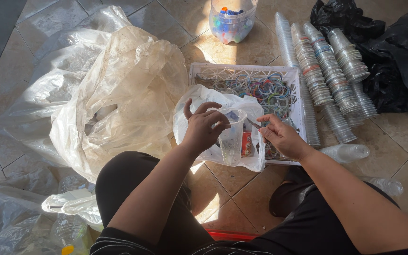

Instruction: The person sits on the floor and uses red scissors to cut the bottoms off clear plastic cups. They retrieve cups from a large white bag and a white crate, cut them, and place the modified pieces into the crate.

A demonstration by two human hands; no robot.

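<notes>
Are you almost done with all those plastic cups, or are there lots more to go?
A good part looks done: long rows of stacked cups lie on the floor, and loose rings fill the white basket. Right now the left hand holds one clear cup while the right hand works at its rim with a thin tool. The big plastic bag beside the knee seems to hold more, though how much is hidden.

In your left hand [203,130] you hold a clear, glossy plastic cup [231,137] over a thin white plastic bag [213,101], beside a white plastic lattice basket [242,72], crinkled translucent plastic sheeting [119,89] at left, on smooth beige floor tiles [5,80].
</notes>
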